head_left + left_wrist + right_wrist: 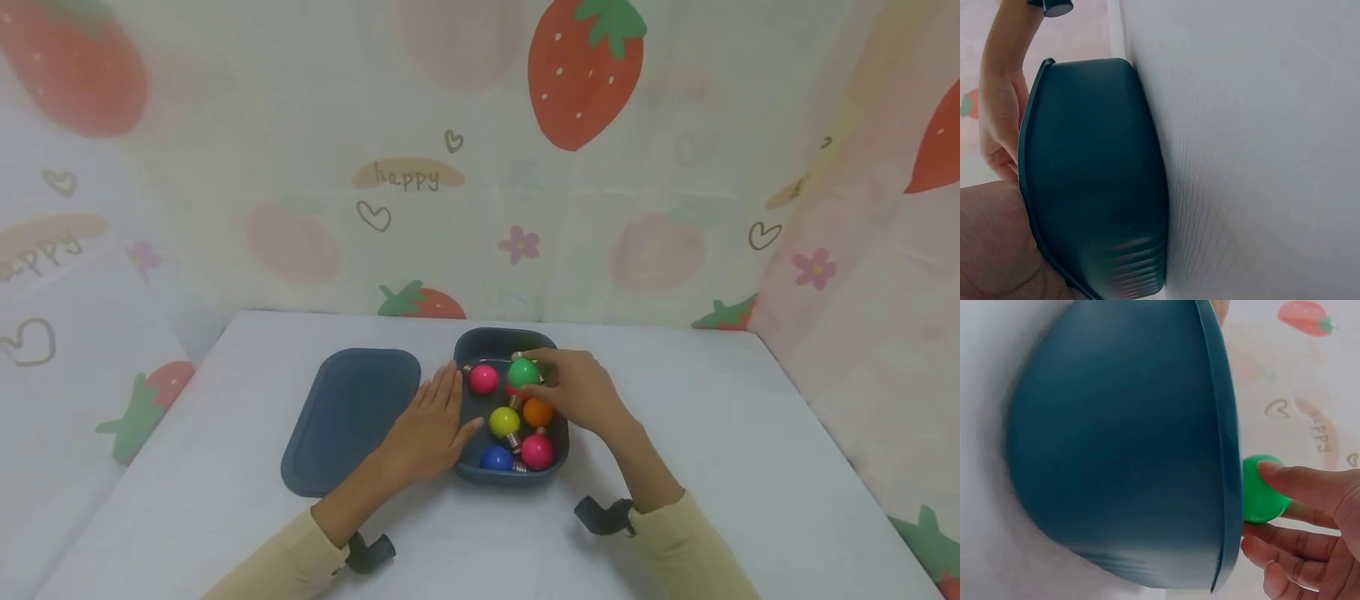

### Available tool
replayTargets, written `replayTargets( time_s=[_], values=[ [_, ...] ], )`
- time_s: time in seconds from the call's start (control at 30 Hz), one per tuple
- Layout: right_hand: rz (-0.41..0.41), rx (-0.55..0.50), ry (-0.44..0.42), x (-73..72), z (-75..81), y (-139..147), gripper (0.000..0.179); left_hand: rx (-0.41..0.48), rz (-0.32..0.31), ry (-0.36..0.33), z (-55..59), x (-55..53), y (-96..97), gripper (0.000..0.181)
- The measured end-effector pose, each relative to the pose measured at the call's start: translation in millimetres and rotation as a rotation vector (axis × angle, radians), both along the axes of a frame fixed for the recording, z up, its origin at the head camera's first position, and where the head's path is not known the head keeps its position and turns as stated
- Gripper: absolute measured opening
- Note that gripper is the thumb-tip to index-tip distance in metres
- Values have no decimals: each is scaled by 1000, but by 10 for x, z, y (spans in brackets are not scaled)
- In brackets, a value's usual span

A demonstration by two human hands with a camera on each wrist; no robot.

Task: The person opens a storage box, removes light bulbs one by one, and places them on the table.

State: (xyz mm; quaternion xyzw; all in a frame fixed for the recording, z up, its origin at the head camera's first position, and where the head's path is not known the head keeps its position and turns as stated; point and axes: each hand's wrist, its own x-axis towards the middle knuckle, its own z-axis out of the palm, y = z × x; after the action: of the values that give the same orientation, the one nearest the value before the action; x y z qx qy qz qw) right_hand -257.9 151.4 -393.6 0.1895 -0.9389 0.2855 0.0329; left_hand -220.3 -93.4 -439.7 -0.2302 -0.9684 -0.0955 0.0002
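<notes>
A dark blue-grey bin [467,477] holds several coloured light bulbs, among them a yellow bulb [504,422], an orange bulb [537,413], a blue bulb [496,458] and pink bulbs. Over the bin's far right part, my right hand [579,387] pinches a green bulb [523,373] between thumb and fingers. In the right wrist view the green bulb [1264,489] shows just above the bin's rim. With straight fingers, my left hand [429,429] rests along the bin's left rim. The left wrist view shows that hand's base [997,240] at the rim.
A flat dark blue-grey lid [345,425] lies on the white table [712,433] left of the bin. Behind the table hangs a strawberry-print curtain [315,125]. Each wrist carries a black camera mount, the right one [603,515] low beside the bin's near corner.
</notes>
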Motion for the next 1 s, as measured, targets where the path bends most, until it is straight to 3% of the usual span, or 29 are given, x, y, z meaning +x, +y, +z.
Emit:
replayTargets(
  time_s=[0.33, 1.0],
  values=[
    [-28, -24, 56, -21, 44, 153, 45, 3, 0, -6, 24, 10, -5, 80],
    [-146, -36, 46, -166, 14, 537, 47, 36, 5, -22, 3, 14, -11, 81]
  ],
)
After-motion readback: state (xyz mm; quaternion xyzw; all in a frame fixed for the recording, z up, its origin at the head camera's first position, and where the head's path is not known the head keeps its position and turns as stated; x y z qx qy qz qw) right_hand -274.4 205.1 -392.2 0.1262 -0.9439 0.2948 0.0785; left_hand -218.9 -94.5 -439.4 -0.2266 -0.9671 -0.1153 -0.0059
